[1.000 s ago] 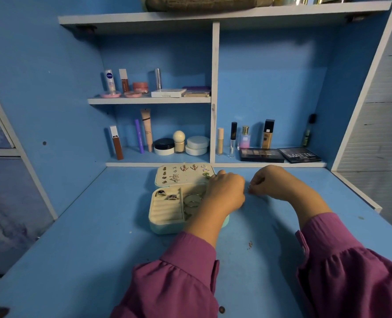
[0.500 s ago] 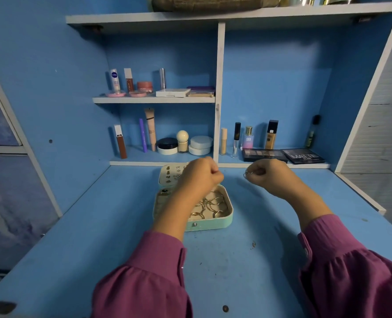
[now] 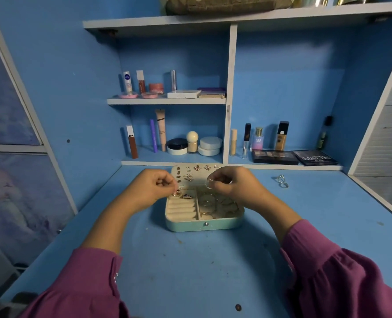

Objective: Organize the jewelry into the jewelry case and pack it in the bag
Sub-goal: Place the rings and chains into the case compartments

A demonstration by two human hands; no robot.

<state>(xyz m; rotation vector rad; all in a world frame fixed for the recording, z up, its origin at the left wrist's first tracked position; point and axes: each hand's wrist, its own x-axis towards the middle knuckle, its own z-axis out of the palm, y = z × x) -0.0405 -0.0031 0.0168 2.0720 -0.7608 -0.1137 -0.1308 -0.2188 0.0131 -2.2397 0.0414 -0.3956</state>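
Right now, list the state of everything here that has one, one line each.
jewelry case: open, lid laid back flat.
left hand: fingers curled, pinching a small piece over the ring slots.
right hand: pinching a thin ring above the case.
loose rings: on the desk, outside the case.
ring slots: mostly unfilled.

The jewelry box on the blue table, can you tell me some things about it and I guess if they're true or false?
1. The mint-green jewelry case is open. True.
2. Two silver rings lie on the blue table to the case's right. True.
3. Both hands are flat on the table. False: the left hand and right hand are raised over the case, each pinching something small.
4. The earring-studded lid is bare. False: earrings sit on it.
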